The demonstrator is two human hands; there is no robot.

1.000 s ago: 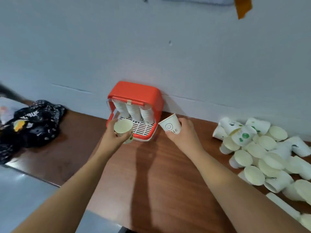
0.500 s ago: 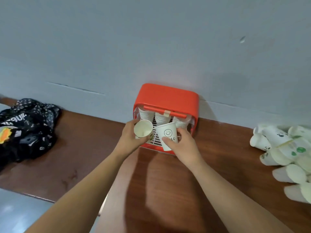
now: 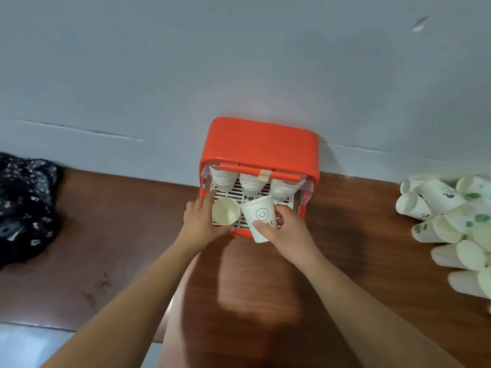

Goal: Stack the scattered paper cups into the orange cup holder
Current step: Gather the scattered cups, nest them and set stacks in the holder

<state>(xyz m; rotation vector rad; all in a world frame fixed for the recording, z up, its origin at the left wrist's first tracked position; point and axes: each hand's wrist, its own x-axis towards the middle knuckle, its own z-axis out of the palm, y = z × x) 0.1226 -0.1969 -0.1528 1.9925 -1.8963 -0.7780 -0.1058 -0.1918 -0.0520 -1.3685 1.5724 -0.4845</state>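
Note:
The orange cup holder [image 3: 259, 144] stands against the wall on the brown table, with three stacks of white cups hanging inside above a white grate. My left hand [image 3: 200, 223] grips a plain paper cup [image 3: 225, 215], its mouth turned toward me, in front of the holder's left stack. My right hand [image 3: 288, 231] holds a smiley-face paper cup [image 3: 261, 217] upright, just before the middle stack. The two cups touch side by side. A pile of scattered paper cups [image 3: 451, 224] lies at the right.
A black patterned bag [image 3: 24, 205] lies at the table's left end. The grey wall [image 3: 239, 62] rises right behind the holder. The table's front edge [image 3: 79, 329] runs along the lower left, with pale floor below.
Both hands have carried their cups closer to the holder's opening and nearer each other. The view has shifted right and down, so the holder sits centred and larger.

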